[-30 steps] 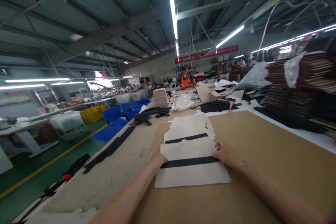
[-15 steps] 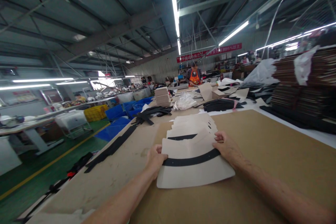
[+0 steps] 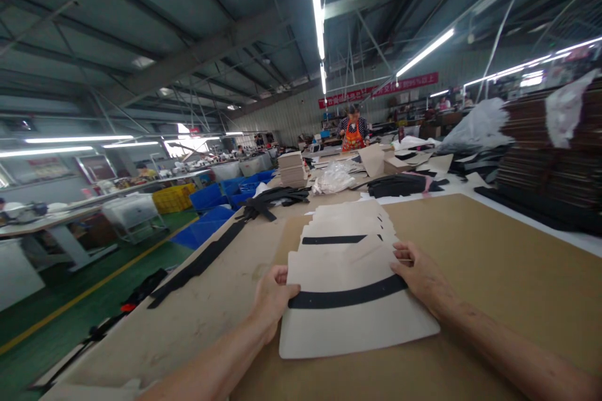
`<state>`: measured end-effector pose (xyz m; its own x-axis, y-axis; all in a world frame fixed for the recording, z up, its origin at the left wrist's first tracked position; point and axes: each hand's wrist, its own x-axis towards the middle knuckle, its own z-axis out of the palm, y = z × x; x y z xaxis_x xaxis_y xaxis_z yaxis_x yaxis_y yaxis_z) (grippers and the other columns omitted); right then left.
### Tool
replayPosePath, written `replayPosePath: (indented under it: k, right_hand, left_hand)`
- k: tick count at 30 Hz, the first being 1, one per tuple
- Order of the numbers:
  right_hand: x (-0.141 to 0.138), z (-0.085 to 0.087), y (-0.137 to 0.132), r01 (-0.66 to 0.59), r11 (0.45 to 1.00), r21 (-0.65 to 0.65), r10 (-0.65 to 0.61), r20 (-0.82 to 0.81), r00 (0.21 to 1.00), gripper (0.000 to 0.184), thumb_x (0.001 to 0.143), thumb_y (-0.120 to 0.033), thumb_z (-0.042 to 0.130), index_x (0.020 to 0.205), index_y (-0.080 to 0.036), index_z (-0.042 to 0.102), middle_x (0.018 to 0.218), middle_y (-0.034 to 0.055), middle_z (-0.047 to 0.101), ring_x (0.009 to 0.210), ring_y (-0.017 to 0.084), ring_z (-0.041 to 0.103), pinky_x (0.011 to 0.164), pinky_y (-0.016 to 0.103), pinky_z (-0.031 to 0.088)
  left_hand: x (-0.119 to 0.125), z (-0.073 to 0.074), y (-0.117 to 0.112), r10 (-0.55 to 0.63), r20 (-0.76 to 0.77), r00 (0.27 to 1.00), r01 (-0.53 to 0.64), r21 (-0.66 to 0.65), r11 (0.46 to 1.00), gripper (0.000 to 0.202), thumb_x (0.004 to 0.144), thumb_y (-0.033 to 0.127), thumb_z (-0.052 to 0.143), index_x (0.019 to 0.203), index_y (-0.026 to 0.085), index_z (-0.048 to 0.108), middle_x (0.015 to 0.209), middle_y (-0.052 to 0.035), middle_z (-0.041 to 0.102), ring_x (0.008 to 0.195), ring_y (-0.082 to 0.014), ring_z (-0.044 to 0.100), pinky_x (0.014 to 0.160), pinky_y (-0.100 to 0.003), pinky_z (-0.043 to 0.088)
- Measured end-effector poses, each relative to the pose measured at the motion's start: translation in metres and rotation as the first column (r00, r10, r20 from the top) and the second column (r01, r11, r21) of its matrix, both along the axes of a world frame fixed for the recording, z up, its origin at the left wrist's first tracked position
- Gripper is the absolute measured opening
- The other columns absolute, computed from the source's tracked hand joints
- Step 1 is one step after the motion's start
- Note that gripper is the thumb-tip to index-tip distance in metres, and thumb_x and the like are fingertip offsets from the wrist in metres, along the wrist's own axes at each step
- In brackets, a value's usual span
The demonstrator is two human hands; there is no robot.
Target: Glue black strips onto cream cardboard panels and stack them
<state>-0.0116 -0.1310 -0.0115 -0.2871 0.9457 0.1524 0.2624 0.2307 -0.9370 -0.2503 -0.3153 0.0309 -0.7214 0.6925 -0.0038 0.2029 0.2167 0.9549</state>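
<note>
Between my hands is a pale beige panel [image 3: 352, 329] with rounded corners and a curved black strip [image 3: 348, 293] across its middle. My left hand [image 3: 275, 294] pinches its left edge, thumb on top near the strip's end. At the right edge my right hand [image 3: 418, 272] grips the same panel, thumb by the strip's other end and fingers curled behind. Just beyond lies an overlapping row of similar beige panels [image 3: 345, 216], one showing a black strip. The held panel covers part of that row.
Black strips [image 3: 197, 266] lie along the table's left side, more in a pile [image 3: 277, 197] farther back. A clear plastic bag [image 3: 333, 177], a stack of beige pieces [image 3: 291, 169] and a black bundle [image 3: 399, 185] stand beyond. A person in an orange apron [image 3: 352, 136] is across the table.
The panel has come nearer to me and tilted, and looks larger. Both hands have kept hold of it and moved slightly apart. The view has shifted a little.
</note>
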Motion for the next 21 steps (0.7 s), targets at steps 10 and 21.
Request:
replayPosePath:
  k: [10, 21]
  right_hand:
    - [0.039, 0.005, -0.012, -0.072, 0.996, -0.055, 0.074, 0.030, 0.997, 0.028, 0.072, -0.021, 0.052, 0.100, -0.024, 0.052, 0.101, 0.0079, 0.072, 0.090, 0.023, 0.070, 0.082, 0.036, 0.054]
    - [0.081, -0.036, -0.021, -0.067, 0.982, 0.178, 0.016, 0.277, 0.961, 0.038, 0.080, -0.040, 0.044, 0.114, -0.026, 0.053, 0.118, 0.0103, 0.070, 0.109, 0.029, 0.066, 0.096, 0.045, 0.049]
  left_hand:
    - [0.021, 0.000, 0.000, -0.080, -0.021, 0.997, 0.080, -0.012, 0.997, 0.030, 0.070, 0.003, 0.061, 0.095, 0.017, 0.064, 0.090, -0.0015, 0.075, 0.081, -0.0163, 0.070, 0.071, -0.024, 0.054]
    - [0.006, 0.001, 0.008, -0.139, -0.435, 0.889, 0.002, -0.302, 0.953, 0.033, 0.095, 0.038, 0.046, 0.072, 0.019, 0.062, 0.081, -0.0026, 0.067, 0.088, -0.0196, 0.062, 0.079, -0.031, 0.047]
